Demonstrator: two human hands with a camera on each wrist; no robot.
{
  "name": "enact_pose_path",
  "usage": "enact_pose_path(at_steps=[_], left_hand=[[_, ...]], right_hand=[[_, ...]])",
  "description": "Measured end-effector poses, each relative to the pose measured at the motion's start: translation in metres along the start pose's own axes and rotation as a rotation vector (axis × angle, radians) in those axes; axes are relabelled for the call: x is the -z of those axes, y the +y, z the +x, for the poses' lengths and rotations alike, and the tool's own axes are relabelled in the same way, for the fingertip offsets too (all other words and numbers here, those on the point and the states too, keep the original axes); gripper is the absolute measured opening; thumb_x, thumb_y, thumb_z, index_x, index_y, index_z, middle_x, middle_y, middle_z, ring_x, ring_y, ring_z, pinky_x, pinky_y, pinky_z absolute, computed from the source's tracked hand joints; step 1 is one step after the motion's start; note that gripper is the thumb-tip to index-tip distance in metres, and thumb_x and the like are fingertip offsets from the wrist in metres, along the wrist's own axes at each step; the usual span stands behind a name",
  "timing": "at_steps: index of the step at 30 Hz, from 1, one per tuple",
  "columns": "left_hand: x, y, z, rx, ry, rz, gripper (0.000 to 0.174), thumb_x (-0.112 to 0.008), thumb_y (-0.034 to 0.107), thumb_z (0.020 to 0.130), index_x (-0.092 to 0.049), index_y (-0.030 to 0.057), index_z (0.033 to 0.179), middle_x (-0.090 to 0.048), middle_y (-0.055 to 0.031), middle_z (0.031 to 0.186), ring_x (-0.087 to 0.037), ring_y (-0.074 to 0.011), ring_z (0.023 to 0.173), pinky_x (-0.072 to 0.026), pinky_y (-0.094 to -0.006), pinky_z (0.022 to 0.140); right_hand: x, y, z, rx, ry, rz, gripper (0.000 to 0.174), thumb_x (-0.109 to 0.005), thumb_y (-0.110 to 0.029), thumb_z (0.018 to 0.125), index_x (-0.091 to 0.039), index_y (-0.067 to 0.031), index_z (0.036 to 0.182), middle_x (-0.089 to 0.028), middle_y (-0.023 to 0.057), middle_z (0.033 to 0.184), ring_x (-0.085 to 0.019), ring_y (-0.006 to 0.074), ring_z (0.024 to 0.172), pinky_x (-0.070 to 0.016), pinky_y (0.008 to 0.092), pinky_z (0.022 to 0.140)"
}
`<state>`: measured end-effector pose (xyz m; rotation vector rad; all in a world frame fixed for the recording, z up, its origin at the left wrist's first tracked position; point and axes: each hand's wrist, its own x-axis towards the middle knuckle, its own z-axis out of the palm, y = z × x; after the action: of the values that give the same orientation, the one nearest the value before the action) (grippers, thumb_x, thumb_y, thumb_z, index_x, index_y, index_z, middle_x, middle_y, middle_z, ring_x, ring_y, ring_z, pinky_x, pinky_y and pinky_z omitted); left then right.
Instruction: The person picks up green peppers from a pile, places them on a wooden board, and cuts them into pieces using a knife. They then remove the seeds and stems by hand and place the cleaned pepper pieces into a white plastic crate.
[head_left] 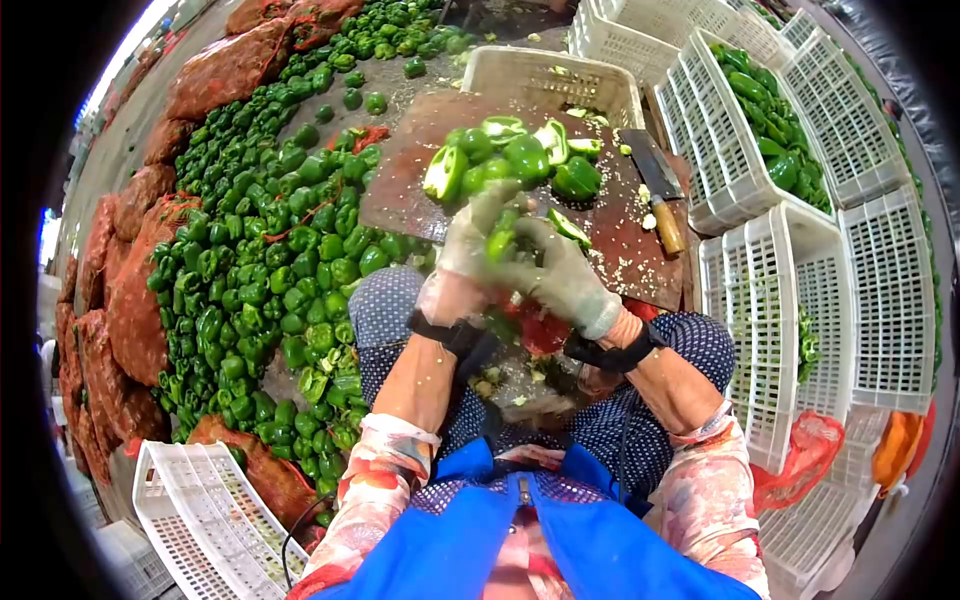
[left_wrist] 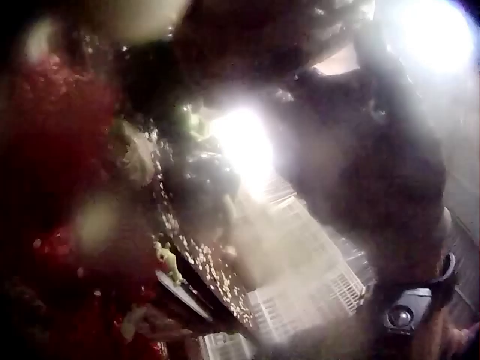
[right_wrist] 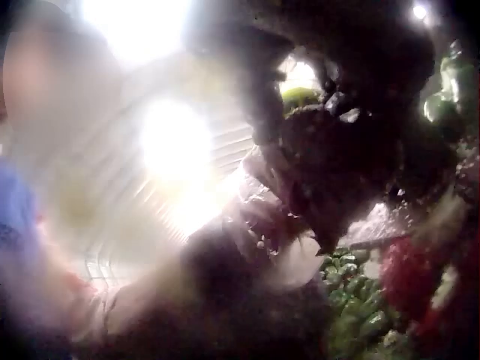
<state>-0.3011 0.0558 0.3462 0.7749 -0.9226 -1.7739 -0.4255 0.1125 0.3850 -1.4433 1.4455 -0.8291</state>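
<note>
Spreading along your left: a big floor heap of loose green peppers (head_left: pixel 265 270).
Ahead of you, a red-brown board (head_left: pixel 625 228) carries a cluster of whole and cut peppers (head_left: pixel 527 157); a wood-handled cleaver (head_left: pixel 655 170) lies at its right side. Your gloved hands, left hand (head_left: pixel 468 245) and right hand (head_left: pixel 560 275), meet before that cluster, grasping one green pepper (head_left: pixel 501 242) between them; blur hides exact fingertip contact.

At the head view's centre I get the left hand (head_left: pixel 468 240) motion-blurred; the right hand (head_left: pixel 562 272) partly hides a green pepper (head_left: pixel 500 243); lower left, the bottom edge crops a white crate (head_left: pixel 185 500); glare and shadow smear both wrist views.
</note>
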Motion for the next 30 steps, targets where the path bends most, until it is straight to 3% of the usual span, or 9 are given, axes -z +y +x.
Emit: enact_pose_path(at_steps=[3,8,11,16,18,20,25,29,30], left_hand=[[-0.005,-0.003,0.002,0.212,0.089,-0.266,0.037,-0.065,0.031,0.089,-0.059,0.0043,0.114,-0.064,-0.0097,0.101,-0.064,-0.0203,0.085,-0.0556,-0.0332,0.071],[-0.014,-0.006,-0.008,0.032,-0.050,-0.085,0.035,-0.062,0.027,0.090,-0.059,0.0008,0.113,-0.058,-0.0058,0.103,-0.058,-0.0162,0.091,-0.0499,-0.0286,0.077],[-0.008,-0.016,-0.006,0.130,-0.033,-0.333,0.033,-0.062,0.022,0.090,-0.059,0.0007,0.114,-0.060,-0.0082,0.106,-0.059,-0.0170,0.094,-0.0506,-0.0293,0.080],[0.010,-0.040,0.007,-0.257,-0.091,0.335,0.034,-0.064,0.024,0.087,-0.058,0.0019,0.112,-0.061,-0.0104,0.107,-0.060,-0.0200,0.095,-0.0513,-0.0315,0.080],[0.006,-0.030,0.008,-0.167,-0.105,0.202,0.034,-0.064,0.024,0.087,-0.058,0.0026,0.112,-0.061,-0.0105,0.105,-0.060,-0.0208,0.094,-0.0517,-0.0324,0.079],[-0.002,-0.015,0.005,0.101,-0.058,-0.230,0.032,-0.063,0.023,0.087,-0.057,0.0032,0.111,-0.061,-0.0103,0.103,-0.060,-0.0213,0.092,-0.0524,-0.0333,0.078],[-0.011,-0.009,0.003,0.086,-0.003,-0.443,0.028,-0.061,0.018,0.087,-0.056,0.0047,0.111,-0.060,-0.0095,0.099,-0.060,-0.0210,0.090,-0.0532,-0.0341,0.079],[-0.013,-0.006,-0.002,0.130,-0.023,-0.532,0.028,-0.065,0.017,0.085,-0.057,0.0038,0.109,-0.061,-0.0092,0.100,-0.061,-0.0212,0.092,-0.0537,-0.0355,0.083],[-0.012,-0.007,-0.002,0.134,-0.022,-0.547,0.028,-0.065,0.016,0.085,-0.058,0.0036,0.109,-0.061,-0.0090,0.101,-0.061,-0.0212,0.092,-0.0537,-0.0355,0.083]], right_hand=[[0.003,0.009,0.001,0.059,0.018,-0.020,0.056,-0.077,-0.029,0.072,-0.057,0.0022,0.115,-0.064,0.0195,0.102,-0.066,0.0301,0.089,-0.0522,0.0366,0.078],[0.008,-0.004,-0.003,-0.053,0.054,-0.150,0.061,-0.078,-0.035,0.069,-0.058,0.0033,0.111,-0.065,0.0231,0.100,-0.065,0.0337,0.095,-0.0507,0.0397,0.082],[0.010,-0.005,0.000,-0.070,0.011,-0.162,0.059,-0.078,-0.037,0.069,-0.059,0.0041,0.107,-0.066,0.0250,0.098,-0.065,0.0349,0.094,-0.0503,0.0408,0.083],[0.019,0.006,0.004,-0.111,-0.093,-0.052,0.055,-0.077,-0.038,0.069,-0.061,0.0019,0.104,-0.066,0.0243,0.093,-0.066,0.0342,0.090,-0.0504,0.0405,0.082],[0.017,0.011,0.005,-0.125,-0.097,-0.097,0.053,-0.076,-0.037,0.071,-0.061,0.0008,0.104,-0.065,0.0238,0.095,-0.066,0.0336,0.091,-0.0502,0.0402,0.082],[0.015,0.015,0.002,-0.084,-0.076,-0.142,0.052,-0.075,-0.036,0.073,-0.061,0.0001,0.107,-0.064,0.0235,0.099,-0.065,0.0336,0.093,-0.0500,0.0401,0.083],[0.010,0.022,0.004,0.158,0.121,-0.130,0.056,-0.075,-0.035,0.075,-0.058,0.0007,0.114,-0.058,0.0244,0.110,-0.062,0.0363,0.099,-0.0493,0.0415,0.086],[0.001,0.014,0.004,0.141,0.076,-0.157,0.060,-0.076,-0.036,0.073,-0.056,0.0019,0.115,-0.057,0.0272,0.110,-0.061,0.0390,0.099,-0.0494,0.0436,0.086],[-0.003,0.014,0.006,0.185,0.145,-0.250,0.061,-0.077,-0.035,0.072,-0.057,0.0065,0.111,-0.062,0.0247,0.104,-0.064,0.0327,0.091,-0.0520,0.0385,0.080]])
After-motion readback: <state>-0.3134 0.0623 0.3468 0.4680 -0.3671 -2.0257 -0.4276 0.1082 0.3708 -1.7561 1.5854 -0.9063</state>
